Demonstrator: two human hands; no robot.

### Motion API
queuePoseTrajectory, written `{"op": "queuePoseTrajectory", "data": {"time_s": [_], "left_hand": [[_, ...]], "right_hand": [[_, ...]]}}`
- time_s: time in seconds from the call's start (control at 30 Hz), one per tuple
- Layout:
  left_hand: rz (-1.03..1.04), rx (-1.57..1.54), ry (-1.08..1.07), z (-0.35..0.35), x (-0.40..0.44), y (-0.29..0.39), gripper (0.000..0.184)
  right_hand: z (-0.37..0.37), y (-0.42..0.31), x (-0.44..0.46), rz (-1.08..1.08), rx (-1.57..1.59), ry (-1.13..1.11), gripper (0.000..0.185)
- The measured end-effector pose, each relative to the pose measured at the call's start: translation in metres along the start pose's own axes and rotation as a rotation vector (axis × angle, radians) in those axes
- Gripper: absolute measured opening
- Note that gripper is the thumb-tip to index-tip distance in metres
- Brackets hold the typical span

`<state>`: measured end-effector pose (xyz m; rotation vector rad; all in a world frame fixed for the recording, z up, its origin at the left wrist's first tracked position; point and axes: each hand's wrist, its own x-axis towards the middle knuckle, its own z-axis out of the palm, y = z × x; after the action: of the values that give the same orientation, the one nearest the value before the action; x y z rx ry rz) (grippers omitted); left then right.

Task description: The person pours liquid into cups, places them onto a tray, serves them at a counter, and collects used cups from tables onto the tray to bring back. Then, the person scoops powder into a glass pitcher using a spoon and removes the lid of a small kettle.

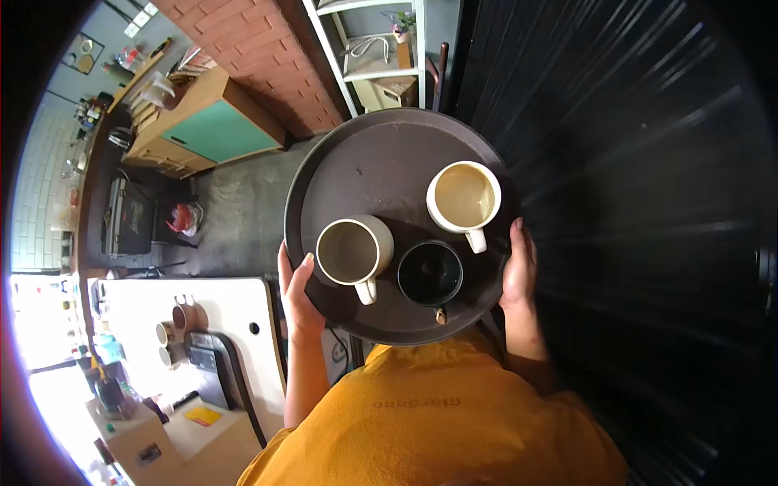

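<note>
A round dark brown tray is held in front of my orange shirt, one hand on each side. My left hand grips its left rim, thumb on top and the other fingers mostly hidden. On the opposite rim, my right hand closes around the edge. Three vessels stand on the tray: a white mug near my left hand, a white mug with pale brown residue near my right, and a black cup between them. Beside the black cup lies a small brown object I cannot identify.
A white table at left bears several mugs and a dark machine. Further off are a wooden cabinet with a green door, a brick pillar and a white shelf. A dark ribbed surface runs along the right.
</note>
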<state>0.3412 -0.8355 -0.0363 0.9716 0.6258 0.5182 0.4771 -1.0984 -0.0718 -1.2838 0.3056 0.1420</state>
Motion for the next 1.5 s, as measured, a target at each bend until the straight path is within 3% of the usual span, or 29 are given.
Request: {"op": "queuePoseTrajectory", "data": {"time_s": [0.2,0.47,0.6,0.83,0.93,1.27,1.5], "left_hand": [[0.048,0.017,-0.043,0.037,0.09,0.007,0.058],[0.076,-0.076,0.062,0.088,0.179,0.046,0.051],[0.113,-0.1,0.08,0.057,0.218,0.058,0.051],[0.227,-0.17,0.284,-0.013,0.287,0.103,0.053],[0.29,-0.193,0.383,-0.05,0.305,0.145,0.057],[0.436,-0.262,0.75,-0.158,0.328,0.219,0.059],[0.55,-0.341,0.972,-0.23,0.354,0.248,0.058]], "right_hand": [[0.063,-0.028,0.084,-0.093,-0.008,-0.011,0.047],[0.142,-0.064,0.188,-0.083,-0.016,-0.243,0.048],[0.203,-0.068,0.201,-0.08,-0.082,-0.285,0.048],[0.348,-0.034,0.233,0.033,0.013,-0.612,0.056],[0.428,-0.021,0.22,-0.023,-0.105,-0.576,0.056],[0.646,0.053,0.191,0.308,-0.153,-0.98,0.053],[0.791,0.119,0.154,0.395,-0.191,-1.238,0.051]]}}
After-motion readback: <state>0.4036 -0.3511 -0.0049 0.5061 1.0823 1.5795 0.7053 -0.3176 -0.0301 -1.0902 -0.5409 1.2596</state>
